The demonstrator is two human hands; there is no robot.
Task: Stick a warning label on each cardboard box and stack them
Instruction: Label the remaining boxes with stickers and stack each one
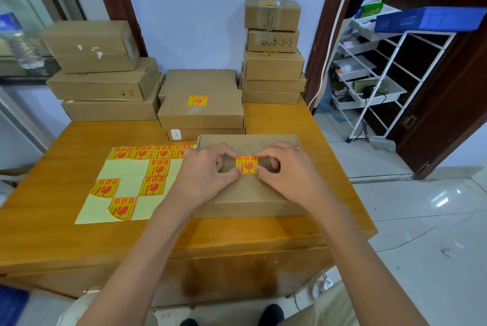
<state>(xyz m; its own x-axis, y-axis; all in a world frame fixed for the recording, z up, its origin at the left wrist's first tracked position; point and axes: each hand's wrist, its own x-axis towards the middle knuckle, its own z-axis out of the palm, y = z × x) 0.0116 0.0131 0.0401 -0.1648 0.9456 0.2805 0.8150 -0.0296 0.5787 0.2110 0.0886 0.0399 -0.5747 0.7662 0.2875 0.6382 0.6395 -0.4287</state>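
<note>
At frame centre, my left hand (208, 171) and right hand (287, 170) pinch a warning label (246, 165) (red-on-yellow) against the cardboard box (247, 191).

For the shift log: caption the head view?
Both hands press a warning label onto a cardboard box.
</note>
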